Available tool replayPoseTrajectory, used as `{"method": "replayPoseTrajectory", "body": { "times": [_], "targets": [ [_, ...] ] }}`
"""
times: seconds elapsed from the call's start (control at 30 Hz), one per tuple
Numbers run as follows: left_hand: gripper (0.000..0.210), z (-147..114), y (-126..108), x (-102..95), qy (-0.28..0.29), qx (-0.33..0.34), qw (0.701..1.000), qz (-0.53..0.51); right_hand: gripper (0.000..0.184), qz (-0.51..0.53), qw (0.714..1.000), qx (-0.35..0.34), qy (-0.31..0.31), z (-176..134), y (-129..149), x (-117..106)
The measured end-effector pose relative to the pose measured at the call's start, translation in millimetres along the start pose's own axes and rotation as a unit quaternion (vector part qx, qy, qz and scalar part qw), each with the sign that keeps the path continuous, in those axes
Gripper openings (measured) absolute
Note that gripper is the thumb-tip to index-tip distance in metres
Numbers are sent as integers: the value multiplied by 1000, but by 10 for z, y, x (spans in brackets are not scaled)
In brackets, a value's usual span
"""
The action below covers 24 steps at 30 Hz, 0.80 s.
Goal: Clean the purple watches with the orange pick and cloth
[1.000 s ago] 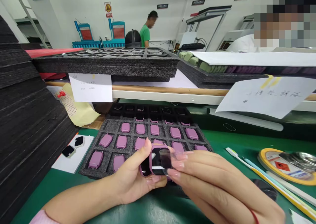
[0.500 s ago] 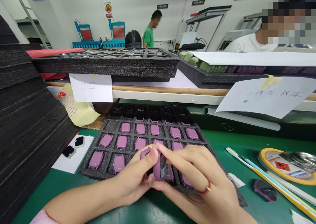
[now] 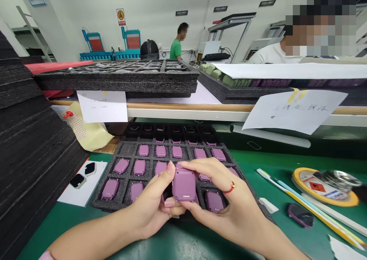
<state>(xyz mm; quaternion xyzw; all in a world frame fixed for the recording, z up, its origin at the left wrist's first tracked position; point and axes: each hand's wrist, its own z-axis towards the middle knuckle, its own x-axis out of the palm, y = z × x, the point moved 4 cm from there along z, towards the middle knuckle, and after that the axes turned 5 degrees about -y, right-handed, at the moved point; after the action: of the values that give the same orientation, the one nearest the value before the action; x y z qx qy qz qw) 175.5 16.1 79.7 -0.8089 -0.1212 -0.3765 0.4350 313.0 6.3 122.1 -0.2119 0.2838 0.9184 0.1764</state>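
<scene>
Between my two hands is a purple smartwatch case (image 3: 184, 185), its flat back with a row of small contacts facing me. My left hand (image 3: 156, 197) grips its left side, thumb at the upper left edge and fingers below. With thumb and fingers, my right hand (image 3: 226, 199) holds the top and lower right edges; a red ring is on one finger. Behind and below the hands lies a black foam tray (image 3: 126, 150) with purple watch cases (image 3: 139, 167) in its pockets. Part of the tray is hidden by my hands.
At right lie another watch case (image 3: 300, 215), a toothbrush (image 3: 286, 187) and a yellow-rimmed round container (image 3: 323, 187). Two watch faces rest on a white card (image 3: 83, 191) at left, beside stacked black foam (image 3: 34, 157). A shelf (image 3: 183, 113) crosses behind; two people are beyond.
The watch case has been turned in my hands, from edge-on with its dark glass showing to back facing me. My right-hand fingers have shifted round its edges. The view has moved slightly.
</scene>
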Motion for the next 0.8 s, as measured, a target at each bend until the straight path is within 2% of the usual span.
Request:
{"method": "replayPoseTrajectory", "body": {
  "times": [0.07,0.1,0.2,0.27,0.33,0.47,0.57,0.67,0.73,0.8],
  "targets": [
    [49,-21,14,7,-3,-4,1000,-12,45,-11,1000,-9,-8,72,-65,-1],
    [48,-36,26,11,-11,-9,1000,-22,39,-11,1000,9,-15,129,-142,11],
    [47,-82,107,24,-39,-47,997,-44,25,-4,994,111,-8,356,-479,202],
    [52,-92,196,41,-26,-82,996,-23,29,-17,990,139,27,524,-653,489],
    [62,-78,280,45,12,-94,995,18,29,-26,990,119,70,672,-711,863],
    [82,-49,396,-5,87,-103,987,91,23,-23,988,63,139,802,-606,1621],
    [90,-77,387,-27,112,-80,979,152,29,-4,987,50,152,785,-527,1978],
    [86,-92,323,-30,84,-56,976,195,31,26,987,63,148,766,-545,2033],
    [85,-65,288,-19,80,-62,975,200,32,47,986,84,139,787,-590,1868],
    [85,-7,248,-13,87,-68,977,183,32,69,984,110,126,815,-619,1553]
  ]
}}
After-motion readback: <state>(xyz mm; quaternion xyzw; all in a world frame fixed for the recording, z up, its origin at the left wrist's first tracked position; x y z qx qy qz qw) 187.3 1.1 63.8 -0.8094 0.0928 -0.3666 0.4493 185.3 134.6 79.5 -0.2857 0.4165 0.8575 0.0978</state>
